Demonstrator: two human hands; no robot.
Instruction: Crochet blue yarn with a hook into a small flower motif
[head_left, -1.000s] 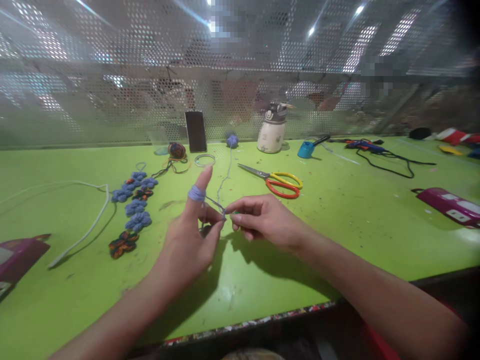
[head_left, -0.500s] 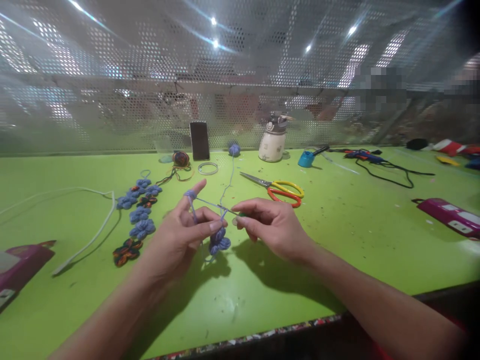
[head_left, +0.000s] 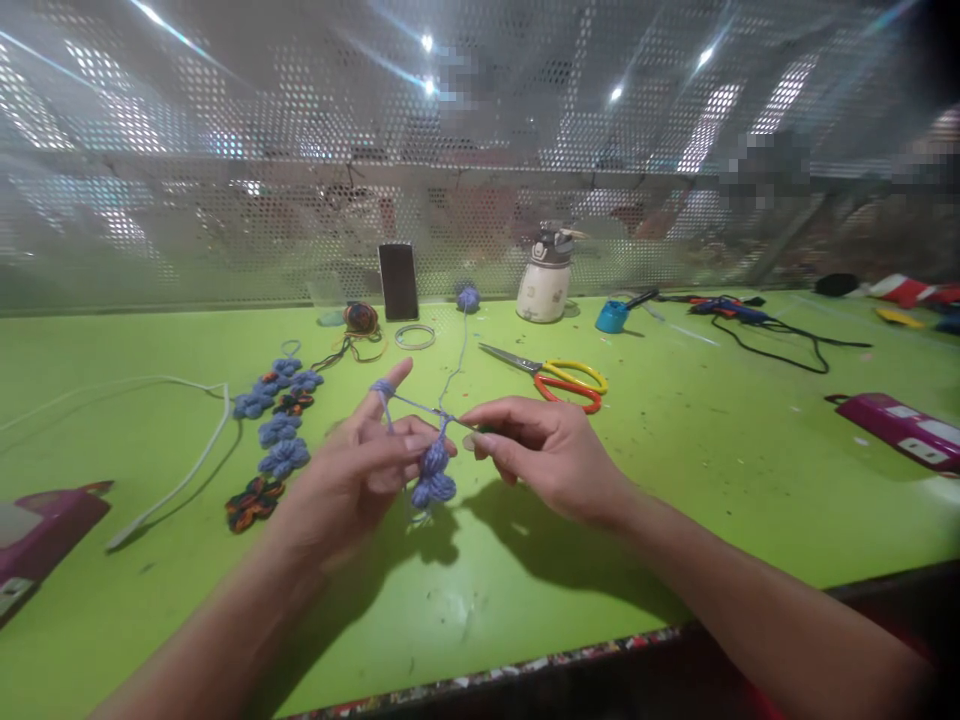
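Note:
My left hand is closed, thumb and fingers pinching beside a purple crochet flower. Its index finger is raised, with purple yarn wound round it. From that finger the strand runs taut to a crochet hook, which my right hand grips between thumb and fingers. The flower hangs under the hook by a yarn loop. Another strand leads back to a purple yarn ball at the rear of the table.
Scissors lie beyond my right hand. Finished crochet flowers lie to the left. A phone, a bottle, a multicoloured yarn ball and a metal ring stand or lie at the back. A glue gun is at right.
My left thumb has shifted slightly left, so more of the purple flower shows. The flower hangs a little further left and the hook has tipped slightly.

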